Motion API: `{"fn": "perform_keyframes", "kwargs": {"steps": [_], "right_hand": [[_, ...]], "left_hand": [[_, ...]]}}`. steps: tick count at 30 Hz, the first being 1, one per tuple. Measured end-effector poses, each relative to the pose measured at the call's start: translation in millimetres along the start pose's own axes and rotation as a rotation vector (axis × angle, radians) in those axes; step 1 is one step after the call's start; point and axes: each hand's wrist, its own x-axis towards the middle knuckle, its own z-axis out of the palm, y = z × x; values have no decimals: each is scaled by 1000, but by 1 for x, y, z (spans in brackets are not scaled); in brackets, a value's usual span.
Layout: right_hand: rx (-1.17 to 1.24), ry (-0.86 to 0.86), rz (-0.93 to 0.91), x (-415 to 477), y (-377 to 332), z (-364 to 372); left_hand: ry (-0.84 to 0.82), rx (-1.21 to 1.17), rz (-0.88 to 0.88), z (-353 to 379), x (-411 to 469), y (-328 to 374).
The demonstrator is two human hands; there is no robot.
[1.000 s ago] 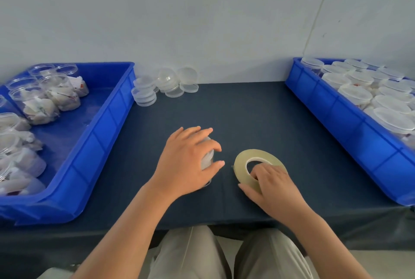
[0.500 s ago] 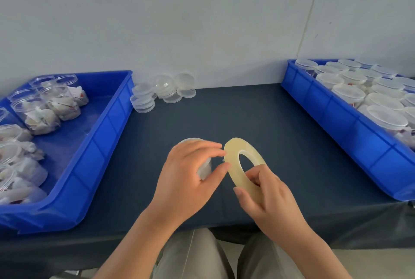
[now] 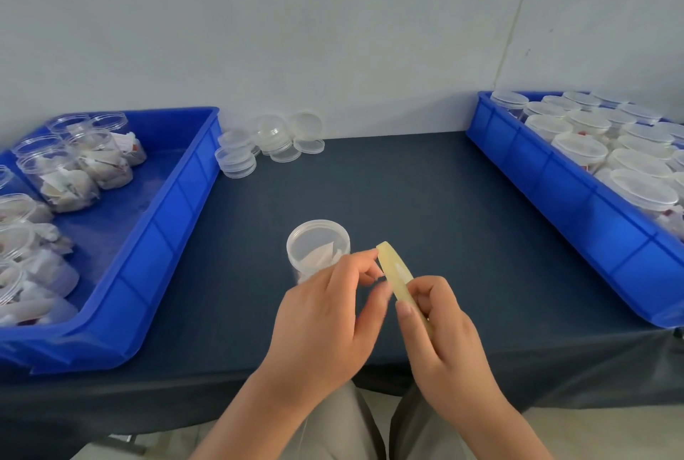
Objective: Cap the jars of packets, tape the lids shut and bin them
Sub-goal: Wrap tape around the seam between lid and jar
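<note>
Bright, even, diffuse light is seen; its source cannot be told. Only soft shadows are cast on the table (image 3: 425, 200) at 6 o'clock. Mild glare is caught on lids (image 3: 644, 193) at 3 o'clock. The bin (image 3: 177, 223) at 9 o'clock is bowed by wide-angle distortion. Slight softness is noted overall.

The person wore light khaki trousers (image 3: 335, 426), both knees showing at six o'clock. The forearms (image 3: 259, 404) were bare, and the left hand (image 3: 325, 315) and right hand (image 3: 440, 326) had short, plain nails.
</note>
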Motion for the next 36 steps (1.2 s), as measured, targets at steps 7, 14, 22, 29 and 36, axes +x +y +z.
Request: {"fn": "perform_keyframes", "kwargs": {"steps": [7, 14, 22, 29, 36], "right_hand": [[38, -75, 45, -1, -5, -4], [249, -170, 68, -1, -13, 4], [-1, -139, -10, 9, -12, -8], [-24, -115, 4, 18, -10, -6], [-100, -192, 132, 35, -5, -12]], "left_hand": [[-44, 60, 22, -3, -4, -2], [21, 64, 61, -7, -5, 5], [95, -255, -183, -12, -14, -2], [194, -363, -272, -1, -23, -15], [130, -403, -589, 28, -17, -72]]}}
